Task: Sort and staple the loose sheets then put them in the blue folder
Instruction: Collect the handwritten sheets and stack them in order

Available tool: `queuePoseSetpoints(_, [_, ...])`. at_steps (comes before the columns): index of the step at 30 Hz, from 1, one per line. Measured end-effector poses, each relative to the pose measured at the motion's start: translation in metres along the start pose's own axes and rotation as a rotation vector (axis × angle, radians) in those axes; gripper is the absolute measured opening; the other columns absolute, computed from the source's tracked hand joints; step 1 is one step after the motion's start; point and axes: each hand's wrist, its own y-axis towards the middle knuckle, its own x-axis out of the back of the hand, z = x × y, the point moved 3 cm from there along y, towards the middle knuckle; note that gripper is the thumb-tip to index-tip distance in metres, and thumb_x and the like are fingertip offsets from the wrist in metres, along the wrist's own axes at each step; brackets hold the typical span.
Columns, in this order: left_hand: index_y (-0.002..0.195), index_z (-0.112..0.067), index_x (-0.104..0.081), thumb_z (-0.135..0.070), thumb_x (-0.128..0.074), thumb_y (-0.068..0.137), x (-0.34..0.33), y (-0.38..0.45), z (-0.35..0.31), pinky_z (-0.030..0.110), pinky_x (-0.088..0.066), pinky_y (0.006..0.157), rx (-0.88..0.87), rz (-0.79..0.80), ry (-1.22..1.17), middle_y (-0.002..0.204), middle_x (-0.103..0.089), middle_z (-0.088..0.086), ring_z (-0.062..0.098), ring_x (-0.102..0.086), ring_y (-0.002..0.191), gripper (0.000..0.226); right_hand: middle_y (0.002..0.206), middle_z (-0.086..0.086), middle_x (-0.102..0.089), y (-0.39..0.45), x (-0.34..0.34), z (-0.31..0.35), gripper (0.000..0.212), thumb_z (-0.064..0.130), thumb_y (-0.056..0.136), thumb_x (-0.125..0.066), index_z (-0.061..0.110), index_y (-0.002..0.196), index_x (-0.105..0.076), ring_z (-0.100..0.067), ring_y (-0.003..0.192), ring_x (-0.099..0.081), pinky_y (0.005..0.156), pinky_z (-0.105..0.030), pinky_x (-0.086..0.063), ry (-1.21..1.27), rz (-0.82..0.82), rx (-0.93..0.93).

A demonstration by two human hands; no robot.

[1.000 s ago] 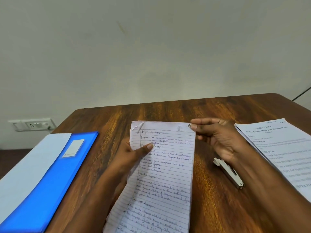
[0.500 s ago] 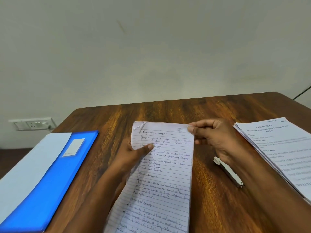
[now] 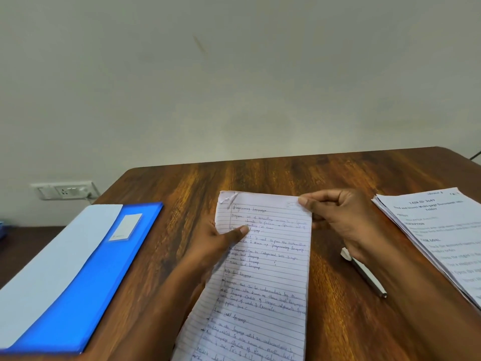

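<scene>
A set of lined handwritten sheets [image 3: 268, 277] lies lengthwise in the middle of the wooden table [image 3: 299, 175]. My left hand [image 3: 216, 243] holds its left edge, thumb on top of the page. My right hand [image 3: 341, 220] pinches the top right corner between thumb and forefinger. The top left corner of the sheets is creased. A white stapler [image 3: 364, 273] lies on the table just right of the sheets, partly under my right wrist. The blue folder [image 3: 86, 280] lies closed at the left with a white sheet [image 3: 52, 264] on it.
A stack of printed sheets [image 3: 442, 238] sits at the right edge of the table. A wall socket [image 3: 63, 191] is on the wall at the left, behind the folder. A cable shows at the far right edge.
My right hand's fingers have curled from lying near the top right corner to pinching it. The left hand and sheets have hardly moved.
</scene>
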Motion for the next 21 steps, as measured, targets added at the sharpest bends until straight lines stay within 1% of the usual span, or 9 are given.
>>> queuePoseSetpoints(3, [0.126,0.002,-0.067,0.003,-0.065,0.095,-0.002,-0.001,0.0,0.039,-0.062,0.092,0.017,0.028,-0.015,0.122,-0.075,0.016,0.031,-0.073,0.114,0.031,0.091,-0.01,-0.081,0.003,0.001,-0.005,0.015,0.009,0.09,-0.076,0.003,0.102,-0.078,-0.022,0.083,-0.079,0.058,-0.024,-0.06,-0.013,-0.037,-0.013])
queuePoseSetpoints(5, [0.127,0.002,-0.067,0.003,-0.066,0.095,-0.003,0.0,0.002,0.047,-0.058,0.1,0.033,0.033,-0.016,0.124,-0.074,0.016,0.032,-0.072,0.117,0.032,0.092,-0.009,-0.081,0.005,0.002,-0.006,0.012,0.009,0.094,-0.072,0.005,0.103,-0.078,-0.018,0.08,-0.079,0.059,-0.024,-0.06,-0.018,-0.052,-0.04])
queuePoseSetpoints(7, [0.128,0.0,-0.067,0.001,-0.068,0.095,-0.004,0.001,0.005,0.056,-0.052,0.107,0.043,0.037,-0.016,0.126,-0.073,0.017,0.034,-0.07,0.119,0.033,0.091,-0.005,-0.082,0.007,0.002,-0.008,0.012,0.013,0.097,-0.069,0.009,0.102,-0.079,-0.016,0.08,-0.078,0.063,-0.028,-0.059,-0.045,-0.073,-0.041])
queuePoseSetpoints(9, [0.126,-0.002,-0.069,0.001,-0.069,0.094,-0.006,0.002,0.007,0.059,-0.049,0.109,0.046,0.035,-0.029,0.126,-0.074,0.017,0.034,-0.07,0.12,0.032,0.092,0.0,-0.082,0.007,0.001,-0.01,0.012,0.017,0.095,-0.07,0.013,0.101,-0.08,-0.015,0.084,-0.078,0.07,-0.032,-0.059,-0.067,-0.068,-0.027])
queuePoseSetpoints(12, [0.121,-0.007,-0.071,0.003,-0.067,0.095,-0.012,0.002,0.008,0.051,-0.053,0.106,0.051,0.045,-0.038,0.124,-0.075,0.014,0.031,-0.071,0.119,0.029,0.093,-0.004,-0.082,0.006,-0.006,-0.016,0.014,0.012,0.091,-0.076,0.01,0.104,-0.079,-0.021,0.088,-0.079,0.079,-0.037,-0.06,-0.048,-0.025,0.025])
queuePoseSetpoints(15, [0.119,-0.009,-0.071,0.003,-0.067,0.094,-0.016,0.0,0.004,0.04,-0.059,0.097,0.019,0.038,-0.013,0.122,-0.076,0.013,0.028,-0.073,0.115,0.027,0.093,-0.005,-0.082,0.008,-0.006,-0.023,0.013,0.009,0.091,-0.076,0.01,0.103,-0.081,-0.022,0.088,-0.079,0.085,-0.039,-0.06,-0.071,-0.018,0.068])
queuePoseSetpoints(16, [0.116,-0.01,-0.071,0.002,-0.07,0.093,-0.016,-0.001,0.002,0.036,-0.061,0.091,-0.014,0.001,0.012,0.119,-0.077,0.012,0.026,-0.075,0.111,0.026,0.093,-0.005,-0.082,0.009,-0.006,-0.024,0.013,0.01,0.091,-0.076,0.011,0.103,-0.081,-0.022,0.088,-0.079,0.085,-0.04,-0.06,-0.078,-0.007,0.07])
queuePoseSetpoints(18, [0.112,-0.017,-0.072,-0.004,-0.078,0.087,-0.012,-0.003,-0.006,0.029,-0.063,0.08,-0.112,-0.141,0.106,0.112,-0.079,0.005,0.02,-0.077,0.102,0.028,0.094,-0.004,-0.082,0.008,-0.006,-0.027,0.013,0.012,0.09,-0.077,0.013,0.102,-0.082,-0.023,0.089,-0.079,0.086,-0.041,-0.06,-0.097,0.011,0.075])
queuePoseSetpoints(21, [0.116,-0.02,-0.071,-0.008,-0.086,0.08,-0.008,-0.006,-0.017,0.018,-0.06,0.071,-0.238,-0.323,0.213,0.106,-0.077,-0.007,0.003,-0.075,0.097,0.04,0.093,-0.006,-0.082,0.005,-0.013,-0.028,0.013,0.01,0.091,-0.076,0.011,0.102,-0.081,-0.026,0.089,-0.079,0.084,-0.041,-0.061,-0.068,0.048,0.065])
